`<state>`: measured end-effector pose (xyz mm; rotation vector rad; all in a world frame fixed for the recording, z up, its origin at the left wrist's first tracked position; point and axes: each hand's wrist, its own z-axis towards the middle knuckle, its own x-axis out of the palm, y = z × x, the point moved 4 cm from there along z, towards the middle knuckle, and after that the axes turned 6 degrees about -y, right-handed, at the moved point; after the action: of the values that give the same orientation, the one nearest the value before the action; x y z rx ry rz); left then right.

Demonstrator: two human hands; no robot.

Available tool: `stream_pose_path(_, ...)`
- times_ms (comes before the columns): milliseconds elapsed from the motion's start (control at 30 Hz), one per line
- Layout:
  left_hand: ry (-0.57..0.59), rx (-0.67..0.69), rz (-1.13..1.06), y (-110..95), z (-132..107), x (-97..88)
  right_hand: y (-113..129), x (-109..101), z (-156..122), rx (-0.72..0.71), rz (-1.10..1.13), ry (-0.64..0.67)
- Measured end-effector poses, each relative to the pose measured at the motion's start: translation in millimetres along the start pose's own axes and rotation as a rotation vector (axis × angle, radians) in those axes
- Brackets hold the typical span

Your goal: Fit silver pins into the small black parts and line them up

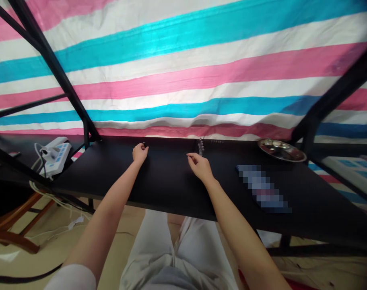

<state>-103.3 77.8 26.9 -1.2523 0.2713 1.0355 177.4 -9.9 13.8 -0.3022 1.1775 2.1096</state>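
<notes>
My left hand (140, 153) is above the far part of the black table (168, 177), its fingers closed in a pinch. A tiny dark piece (144, 143) shows at its fingertips, too small to name. My right hand (199, 165) is to the right, with thumb and fingers curled together; whether anything is between them I cannot make out. Just beyond it stretches a short cluster of small shiny greyish pieces (201, 147). A row of smaller pieces (217, 141) sits along the table's back edge, right of the cluster.
A round metal tray (281, 150) stands at the back right. Nearer lies a blurred blue flat item (262, 189). White power strips (57, 158) with cables are at the left. Black metal posts (55, 68) flank the table, and a striped sheet (183, 80) hangs behind it.
</notes>
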Motion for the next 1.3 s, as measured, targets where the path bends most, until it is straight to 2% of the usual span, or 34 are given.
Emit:
stream_pose_path(167, 0.09, -0.021, 0.103, 18.8, 2.2, -3.4, -1.1, 1.3, -0.2, 0.003, -0.01, 0.004)
stream_pose_path(733, 0.102, 0.052, 0.091, 22.0, 2.2, 6.2, 2.1, -2.2, -0.7, 0.042, -0.006, 0.001)
stream_pose_path(833, 0.098, 0.058, 0.067, 23.0, 2.2, 6.1, 5.0, -8.4, -0.6, 0.064, -0.011, -0.047)
stream_pose_path(967, -0.042, 0.079, -0.036, 21.5, -4.3, -3.4, 5.8, -25.8, 0.6, 0.122, -0.069, -0.228)
stream_pose_path(1067, -0.174, 0.121, -0.153, 12.8, -17.9, -15.4, 0.1, -38.8, 2.6, 0.213, -0.132, -0.373)
stream_pose_path(1167, -0.24, 0.297, -0.224, -11.7, -38.5, -23.9, -13.3, -43.1, 5.1, 0.362, -0.182, -0.408)
stream_pose_path(1233, -0.17, 0.461, -0.219, -35.9, -55.2, -20.9, -24.7, -39.5, 6.3, 0.456, -0.204, -0.344)
stream_pose_path(1300, -0.047, 0.63, -0.162, -62.5, -74.0, -10.4, -34.5, -32.9, 6.8, 0.498, -0.233, -0.255)
